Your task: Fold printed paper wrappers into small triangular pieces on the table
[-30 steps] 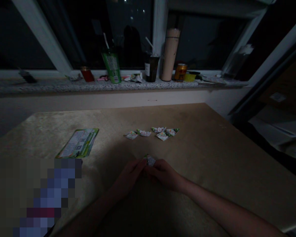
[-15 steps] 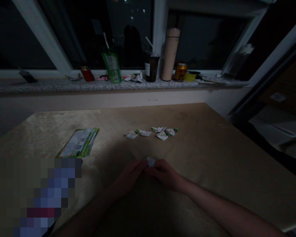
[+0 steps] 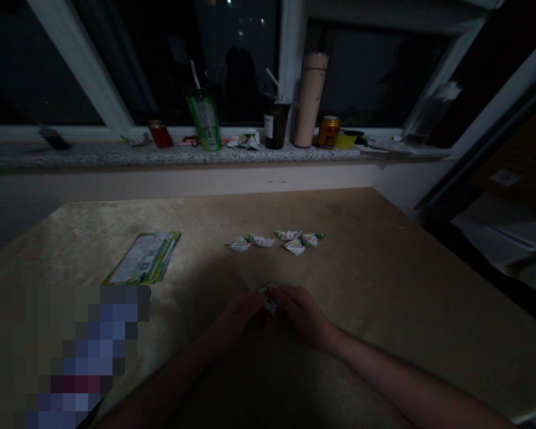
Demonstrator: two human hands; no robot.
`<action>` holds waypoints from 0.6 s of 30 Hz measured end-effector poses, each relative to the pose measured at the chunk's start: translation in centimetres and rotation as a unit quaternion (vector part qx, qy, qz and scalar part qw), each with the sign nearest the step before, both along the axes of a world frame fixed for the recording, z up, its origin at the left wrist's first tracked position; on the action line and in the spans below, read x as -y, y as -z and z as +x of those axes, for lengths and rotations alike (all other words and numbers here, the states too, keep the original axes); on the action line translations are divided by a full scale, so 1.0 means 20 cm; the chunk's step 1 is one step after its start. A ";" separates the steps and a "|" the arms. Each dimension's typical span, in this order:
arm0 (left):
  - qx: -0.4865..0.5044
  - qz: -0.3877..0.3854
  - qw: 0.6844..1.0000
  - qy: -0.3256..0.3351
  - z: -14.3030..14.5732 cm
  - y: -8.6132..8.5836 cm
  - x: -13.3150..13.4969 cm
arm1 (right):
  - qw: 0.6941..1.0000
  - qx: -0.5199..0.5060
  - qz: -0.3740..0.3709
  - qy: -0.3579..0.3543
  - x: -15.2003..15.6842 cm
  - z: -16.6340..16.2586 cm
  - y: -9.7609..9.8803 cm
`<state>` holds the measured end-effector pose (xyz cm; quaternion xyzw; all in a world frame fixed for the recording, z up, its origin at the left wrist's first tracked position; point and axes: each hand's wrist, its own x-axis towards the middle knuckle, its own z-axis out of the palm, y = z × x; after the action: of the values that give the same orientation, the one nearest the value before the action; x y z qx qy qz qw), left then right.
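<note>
In dim light, my left hand (image 3: 237, 319) and my right hand (image 3: 300, 313) meet low over the tan table (image 3: 384, 268), both pinching a small folded piece of printed paper (image 3: 268, 300). Fingers of both hands are closed around it, and most of the paper is hidden between them. Farther back on the table lies a row of several small folded paper pieces (image 3: 277, 240), white with green and red print. A flat green and white leaflet (image 3: 145, 265) lies to the left of the hands.
A stone windowsill (image 3: 116, 156) runs behind the table with a green bottle (image 3: 204, 119), a dark cup with a straw (image 3: 275, 122), a tall beige flask (image 3: 309, 101), an orange can (image 3: 329, 131) and a red jar (image 3: 160, 133). A blurred patch covers the lower left.
The paper piece has been pressed lower between my fingers and shows less. My right fingers have closed over its top. The hands stay in the same spot.
</note>
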<state>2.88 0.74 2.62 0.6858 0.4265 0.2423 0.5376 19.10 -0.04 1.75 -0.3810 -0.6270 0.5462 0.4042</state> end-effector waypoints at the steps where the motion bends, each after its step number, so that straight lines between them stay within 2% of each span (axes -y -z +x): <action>1: 0.002 -0.005 1.000 0.014 0.00 0.00 0.00 | 1.000 -0.002 0.004 0.001 0.00 0.00 0.00; 8: 0.007 -0.035 0.996 0.077 -0.01 0.02 0.00 | 0.998 0.033 0.059 -0.016 -0.01 0.03 0.02; 12: 0.009 -0.047 0.994 0.100 -0.01 0.03 0.00 | 0.995 0.074 0.061 0.019 -0.03 0.03 0.03; 18: 0.007 -0.048 0.993 0.111 0.00 0.03 0.00 | 0.986 0.134 0.099 0.026 -0.02 0.01 0.03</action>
<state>2.88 0.68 2.07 0.7009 0.3550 0.1652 0.5962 19.35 0.44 1.11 -0.4247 -0.7167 0.4146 0.3662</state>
